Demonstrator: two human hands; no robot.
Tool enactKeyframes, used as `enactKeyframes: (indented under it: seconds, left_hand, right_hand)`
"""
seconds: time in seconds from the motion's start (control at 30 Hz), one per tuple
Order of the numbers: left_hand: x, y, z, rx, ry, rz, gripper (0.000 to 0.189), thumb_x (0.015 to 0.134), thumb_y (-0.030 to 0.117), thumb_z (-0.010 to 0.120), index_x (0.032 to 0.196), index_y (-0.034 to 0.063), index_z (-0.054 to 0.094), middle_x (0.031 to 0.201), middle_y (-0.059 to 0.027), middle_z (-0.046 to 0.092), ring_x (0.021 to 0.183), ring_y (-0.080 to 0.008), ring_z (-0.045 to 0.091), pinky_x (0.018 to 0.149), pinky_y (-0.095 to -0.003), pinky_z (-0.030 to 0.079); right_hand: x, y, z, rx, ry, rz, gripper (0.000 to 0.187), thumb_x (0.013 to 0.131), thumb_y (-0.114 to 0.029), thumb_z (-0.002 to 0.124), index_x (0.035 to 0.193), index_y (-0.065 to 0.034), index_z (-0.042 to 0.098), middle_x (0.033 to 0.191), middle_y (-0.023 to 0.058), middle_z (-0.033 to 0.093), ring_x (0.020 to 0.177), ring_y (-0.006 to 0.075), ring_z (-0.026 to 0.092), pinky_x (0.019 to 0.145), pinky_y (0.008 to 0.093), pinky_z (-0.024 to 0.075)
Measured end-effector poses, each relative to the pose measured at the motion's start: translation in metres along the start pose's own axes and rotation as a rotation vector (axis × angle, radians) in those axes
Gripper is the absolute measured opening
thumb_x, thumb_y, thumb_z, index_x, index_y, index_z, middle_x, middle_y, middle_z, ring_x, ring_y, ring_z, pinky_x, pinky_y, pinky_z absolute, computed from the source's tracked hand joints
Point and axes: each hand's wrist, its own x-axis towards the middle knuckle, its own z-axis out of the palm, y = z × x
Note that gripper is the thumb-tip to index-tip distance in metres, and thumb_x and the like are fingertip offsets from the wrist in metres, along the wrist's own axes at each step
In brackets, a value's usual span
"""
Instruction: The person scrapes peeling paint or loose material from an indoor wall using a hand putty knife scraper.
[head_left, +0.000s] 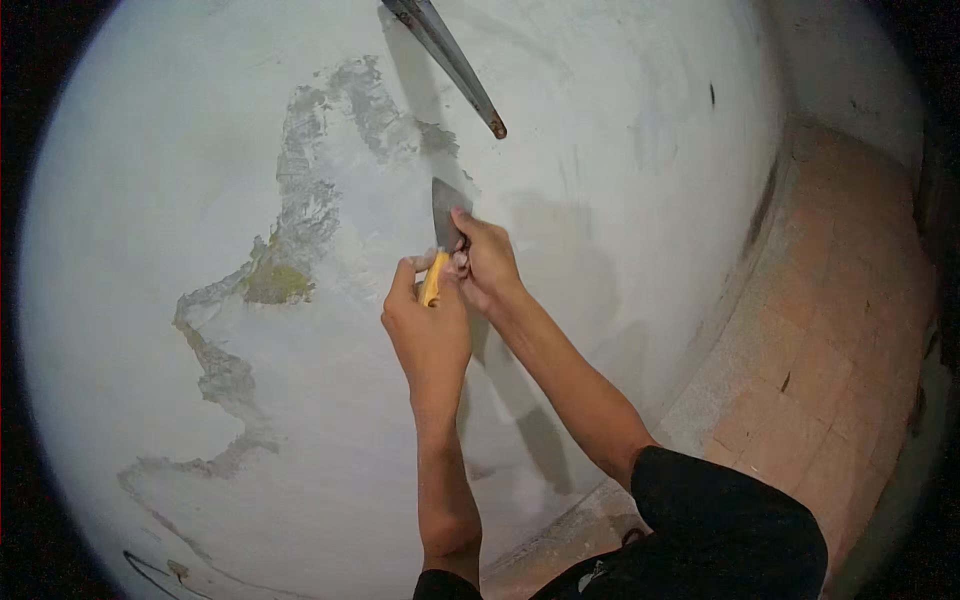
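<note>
My left hand (431, 330) grips the yellow handle (433, 281) of a putty knife. The knife's grey metal blade (445, 206) points up, and my right hand (489, 259) holds it near its base with the thumb on the blade's face. Pale, whitish residue marks the fingers of both hands. Behind the knife is a white wall (637, 247); whether the blade touches it I cannot tell. Left of my hands, an irregular band of exposed grey plaster (307, 187) runs down the wall, with a yellow-green spot (277, 283) beside it.
A narrow metal bar (457, 71) with a rusty tip juts in from the top, above the knife. Reddish-brown floor tiles (810, 322) run along the wall's foot at the right. A dark, thin line (146, 564) shows at lower left.
</note>
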Motion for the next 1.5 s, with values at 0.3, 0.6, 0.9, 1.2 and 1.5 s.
enactKeyframes:
  seconds: [0.3, 0.6, 0.9, 1.2, 1.5]
  left_hand:
    - [0.012, 0.019, -0.005, 0.016, -0.139, -0.097, 0.021, 0.086, 0.013, 0.057, 0.096, -0.0058, 0.061, 0.083, -0.0187, 0.068, 0.076, -0.0230, 0.066, 0.072, -0.0325, 0.049]
    - [0.023, 0.019, -0.002, 0.079, -0.156, -0.035, 0.021, 0.086, 0.014, 0.058, 0.097, -0.0036, 0.062, 0.084, -0.0184, 0.068, 0.079, -0.0260, 0.067, 0.074, -0.0342, 0.049]
    - [0.027, 0.036, -0.002, 0.124, -0.207, -0.061, 0.021, 0.086, 0.015, 0.056, 0.096, -0.0020, 0.063, 0.085, -0.0189, 0.068, 0.081, -0.0283, 0.068, 0.076, -0.0366, 0.050]
    - [0.044, 0.023, 0.011, 0.101, -0.111, 0.152, 0.024, 0.083, 0.018, 0.060, 0.096, -0.0012, 0.064, 0.087, -0.0229, 0.066, 0.085, -0.0325, 0.066, 0.076, -0.0382, 0.049]
    - [0.025, 0.026, 0.016, 0.085, -0.071, 0.092, 0.024, 0.085, 0.019, 0.057, 0.095, -0.0024, 0.063, 0.089, -0.0234, 0.066, 0.084, -0.0361, 0.065, 0.077, -0.0396, 0.049]
  right_hand:
    - [0.023, 0.001, -0.009, 0.030, -0.008, -0.053, 0.026, 0.092, -0.025, 0.056, 0.076, -0.0047, 0.055, 0.064, 0.0036, 0.049, 0.048, 0.0137, 0.046, 0.044, 0.0297, 0.0411]
    - [0.029, -0.012, 0.006, 0.123, 0.011, -0.085, 0.026, 0.091, -0.019, 0.055, 0.069, -0.0084, 0.047, 0.059, 0.0008, 0.042, 0.043, 0.0093, 0.037, 0.036, 0.0248, 0.0260]
    - [0.033, -0.023, 0.000, 0.021, -0.045, -0.062, 0.024, 0.092, -0.026, 0.054, 0.084, -0.0039, 0.057, 0.071, 0.0044, 0.053, 0.058, 0.0141, 0.050, 0.053, 0.0313, 0.0433]
    - [0.045, -0.039, 0.011, 0.034, 0.050, -0.167, 0.025, 0.088, -0.020, 0.057, 0.070, -0.0080, 0.045, 0.061, 0.0012, 0.041, 0.043, 0.0112, 0.036, 0.035, 0.0281, 0.0247]
    - [0.041, -0.037, 0.004, -0.048, -0.002, -0.113, 0.018, 0.091, -0.019, 0.054, 0.080, -0.0044, 0.053, 0.068, 0.0051, 0.050, 0.063, 0.0196, 0.058, 0.057, 0.0329, 0.0479]
